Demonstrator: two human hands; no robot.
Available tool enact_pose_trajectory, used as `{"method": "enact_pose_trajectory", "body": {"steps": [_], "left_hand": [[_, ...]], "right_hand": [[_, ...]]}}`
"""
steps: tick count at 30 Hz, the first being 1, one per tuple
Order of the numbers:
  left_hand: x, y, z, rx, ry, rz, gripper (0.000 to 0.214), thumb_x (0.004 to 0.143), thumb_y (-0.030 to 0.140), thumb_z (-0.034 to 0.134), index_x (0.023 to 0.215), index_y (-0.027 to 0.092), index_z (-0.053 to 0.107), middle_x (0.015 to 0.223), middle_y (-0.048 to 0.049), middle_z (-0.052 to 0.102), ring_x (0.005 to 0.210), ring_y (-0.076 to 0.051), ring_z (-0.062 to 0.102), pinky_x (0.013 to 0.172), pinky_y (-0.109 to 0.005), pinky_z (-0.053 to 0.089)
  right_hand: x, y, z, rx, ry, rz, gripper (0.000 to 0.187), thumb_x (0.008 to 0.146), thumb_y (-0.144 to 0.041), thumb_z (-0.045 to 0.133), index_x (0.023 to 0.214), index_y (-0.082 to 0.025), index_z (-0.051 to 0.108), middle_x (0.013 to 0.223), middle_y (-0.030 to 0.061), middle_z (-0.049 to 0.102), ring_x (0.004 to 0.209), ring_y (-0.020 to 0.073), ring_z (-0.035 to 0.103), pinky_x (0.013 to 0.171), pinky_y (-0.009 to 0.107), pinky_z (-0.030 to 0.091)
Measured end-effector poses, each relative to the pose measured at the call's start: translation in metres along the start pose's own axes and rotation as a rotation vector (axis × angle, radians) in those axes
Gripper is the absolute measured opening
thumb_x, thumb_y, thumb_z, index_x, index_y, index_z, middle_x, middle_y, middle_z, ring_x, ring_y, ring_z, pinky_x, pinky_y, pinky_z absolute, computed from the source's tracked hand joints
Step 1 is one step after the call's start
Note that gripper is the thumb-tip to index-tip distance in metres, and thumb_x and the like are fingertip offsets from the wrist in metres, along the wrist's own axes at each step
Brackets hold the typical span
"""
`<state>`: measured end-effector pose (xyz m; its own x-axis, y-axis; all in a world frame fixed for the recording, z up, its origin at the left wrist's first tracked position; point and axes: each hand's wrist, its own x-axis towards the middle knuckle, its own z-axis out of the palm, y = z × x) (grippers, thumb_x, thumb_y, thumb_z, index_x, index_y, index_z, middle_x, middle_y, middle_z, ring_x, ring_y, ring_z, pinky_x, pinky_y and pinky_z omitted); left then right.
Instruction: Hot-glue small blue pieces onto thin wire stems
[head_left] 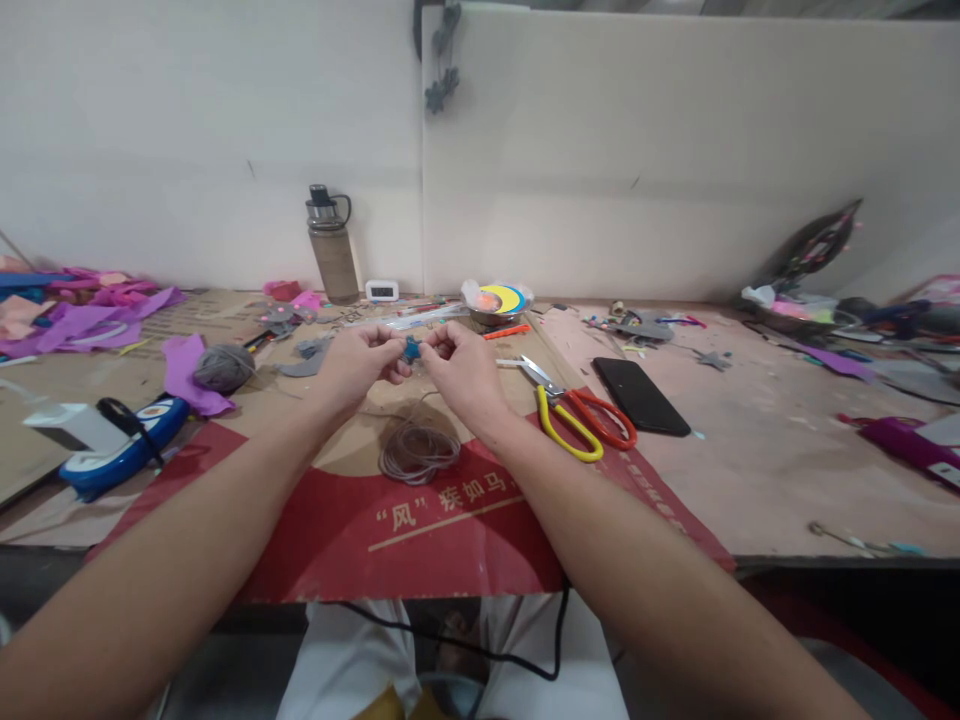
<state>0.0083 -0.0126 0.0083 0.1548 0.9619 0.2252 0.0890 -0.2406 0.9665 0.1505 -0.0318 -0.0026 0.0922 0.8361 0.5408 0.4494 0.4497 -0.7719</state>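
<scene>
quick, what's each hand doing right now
Left hand: closed, pinching a small blue piece, material unclear.
Right hand: closed, pinching the small blue piece from the other side.

Middle: string loops (417,452) are lying in the way | right: scissors (556,393) and black phone (641,396) are blocking | past phone: pink tabletop (757,455) is giving room
</scene>
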Motion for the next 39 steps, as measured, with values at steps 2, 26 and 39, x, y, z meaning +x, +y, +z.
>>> {"method": "enact_pose_trajectory", "body": {"steps": [2,26,39], "left_hand": [[0.0,-0.001,-0.001,0.014,-0.003,0.003,0.013,0.073,0.025,0.064,0.072,0.014,0.058,0.052,-0.0008,0.06,0.045,-0.009,0.053,0.044,-0.02,0.042],[0.003,-0.004,-0.001,-0.122,-0.086,-0.048,0.021,0.066,0.031,0.074,0.069,0.014,0.061,0.053,0.0026,0.051,0.042,-0.005,0.042,0.042,-0.019,0.032],[0.001,-0.001,0.003,-0.145,-0.081,-0.092,0.018,0.067,0.028,0.07,0.069,0.015,0.058,0.044,0.0033,0.047,0.036,-0.005,0.039,0.034,-0.017,0.018]], "right_hand": [[0.0,0.0,0.0,-0.004,-0.012,-0.001,0.008,0.075,-0.022,0.054,0.068,-0.019,0.055,0.065,-0.0015,0.055,0.061,0.0112,0.047,0.061,0.025,0.037],[0.003,0.003,-0.001,0.067,-0.021,0.101,0.01,0.07,-0.024,0.054,0.065,-0.017,0.058,0.061,-0.003,0.053,0.059,0.0094,0.044,0.059,0.023,0.033],[0.002,0.005,0.006,0.242,-0.035,0.186,0.008,0.066,-0.025,0.051,0.062,-0.017,0.053,0.057,-0.0052,0.046,0.055,0.0085,0.039,0.053,0.022,0.03]]}}
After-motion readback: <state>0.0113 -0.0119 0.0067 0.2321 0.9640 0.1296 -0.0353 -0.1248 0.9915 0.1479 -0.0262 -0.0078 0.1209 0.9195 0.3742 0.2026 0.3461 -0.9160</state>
